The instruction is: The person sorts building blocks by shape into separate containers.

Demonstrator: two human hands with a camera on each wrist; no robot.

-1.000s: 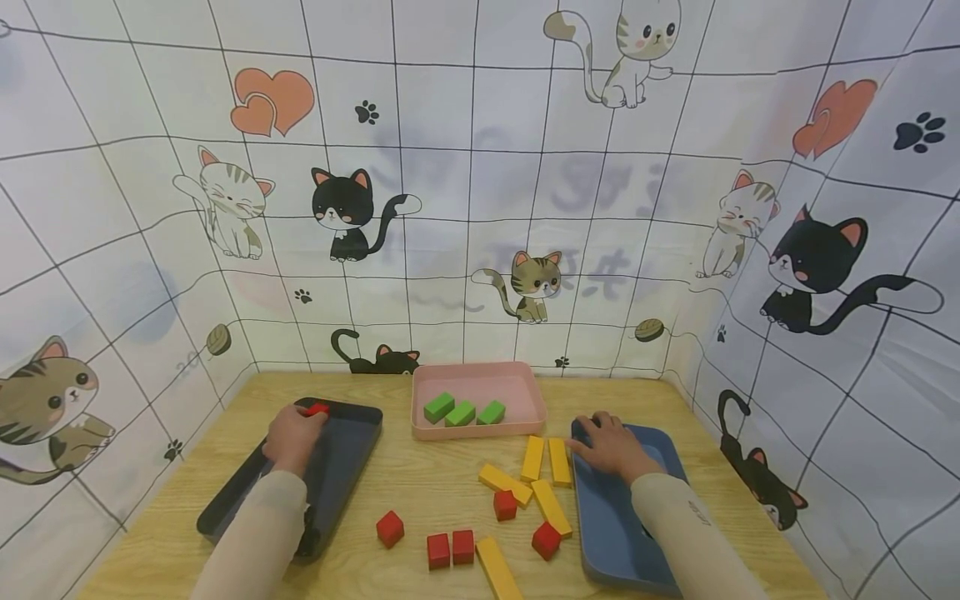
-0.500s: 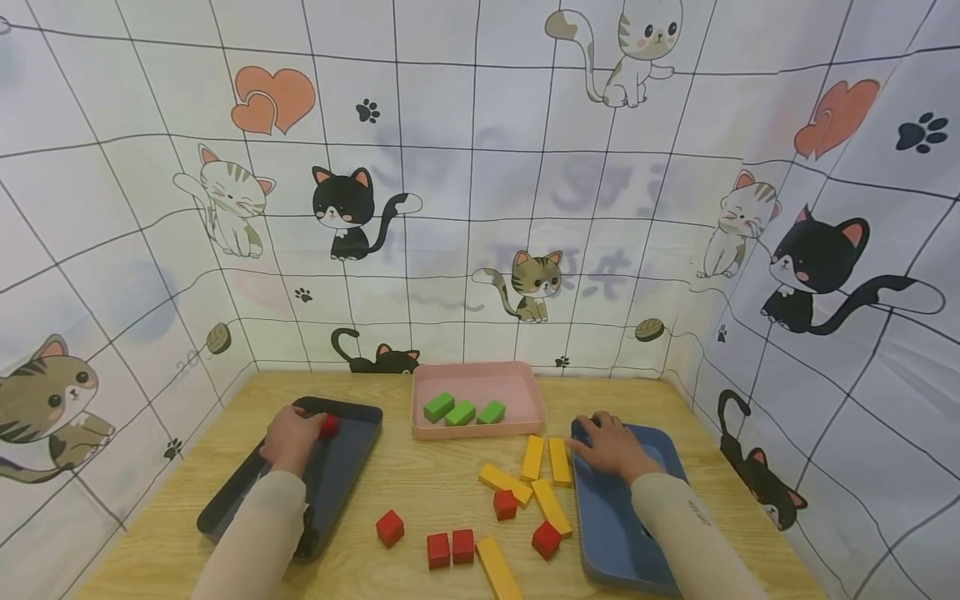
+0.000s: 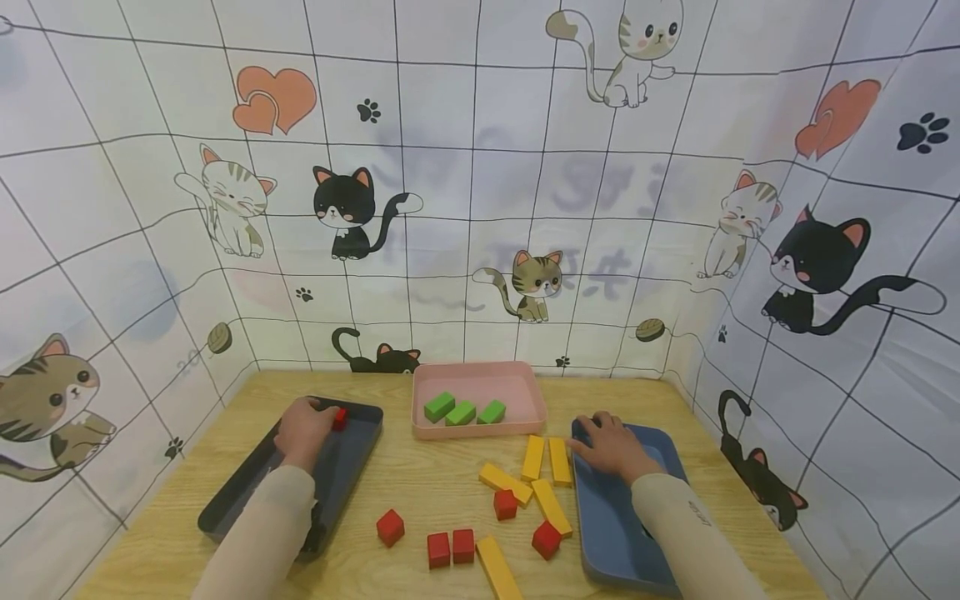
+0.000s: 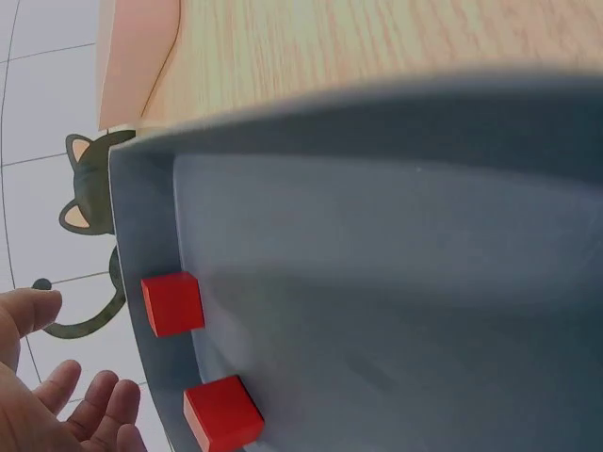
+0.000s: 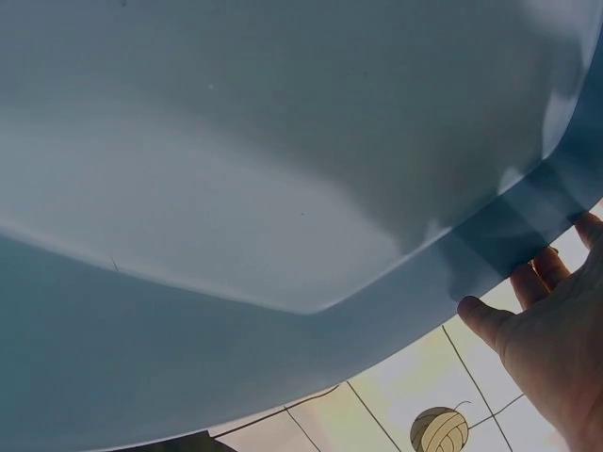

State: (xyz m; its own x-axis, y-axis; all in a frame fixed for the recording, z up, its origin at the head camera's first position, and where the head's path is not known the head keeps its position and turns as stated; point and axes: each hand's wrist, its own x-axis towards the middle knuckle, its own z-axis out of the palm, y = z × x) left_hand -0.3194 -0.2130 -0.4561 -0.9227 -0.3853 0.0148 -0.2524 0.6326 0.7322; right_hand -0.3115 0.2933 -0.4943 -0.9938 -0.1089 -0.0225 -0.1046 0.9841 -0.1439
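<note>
My left hand (image 3: 303,432) hovers over the far end of the dark grey tray (image 3: 351,467). In the left wrist view its thumb and fingers (image 4: 28,311) are spread apart with nothing between them. Two red cubes lie against that tray's end wall: one cube (image 4: 173,304) nearer the corner, the other cube (image 4: 223,414) beside it. The head view shows only one red cube (image 3: 340,419), right by the fingertips. My right hand (image 3: 611,446) rests at the far left corner of the blue tray (image 3: 611,542), its relaxed fingertips touching the rim (image 5: 396,344).
Between the trays, several red cubes (image 3: 390,528) and several yellow blocks (image 3: 548,507) lie scattered on the wooden table (image 3: 420,475). A pink tray (image 3: 480,377) with three green blocks (image 3: 460,413) stands at the back. Cat-print cloth (image 3: 450,192) surrounds the table.
My left hand has moved a little right at the far end of the grey tray. A red cube by its fingertips has shifted right and down into the tray. The right hand stays still.
</note>
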